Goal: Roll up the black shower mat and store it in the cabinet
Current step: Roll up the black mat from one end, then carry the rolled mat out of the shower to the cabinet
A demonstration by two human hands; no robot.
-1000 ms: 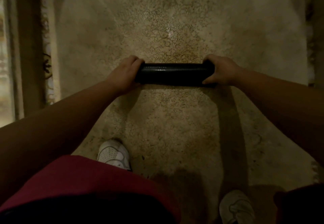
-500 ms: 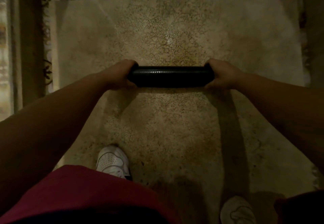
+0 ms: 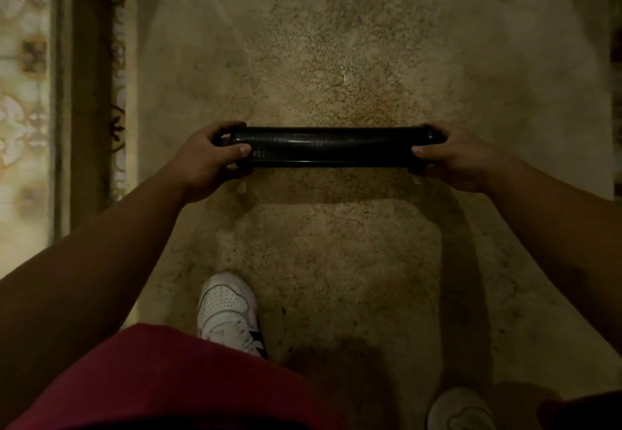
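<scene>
The mat (image 3: 331, 146) is a tight black roll, held level out in front of the person, above the speckled floor (image 3: 336, 261). The left hand (image 3: 210, 157) is closed round its left end, thumb on top and fingers curled under, and the right hand (image 3: 451, 157) grips the right end the same way; both are wrapped on the mat, neither spread. I judge the rolling done and the carrying to the cabinet next; no cabinet shows in this view. The main risk is the roll springing open: nothing ties it, and only the ends are pinched, so the middle could loosen and the outer edge peel away if either grip slackens. Letting go with one hand to open a cabinet door would likely cause this, or let the free end droop and telescope out. The floor looks glossy and may be wet, so a step with the white shoes (image 3: 229, 311) could slip while both hands are occupied. The light is dim, which makes the footing harder to read.
</scene>
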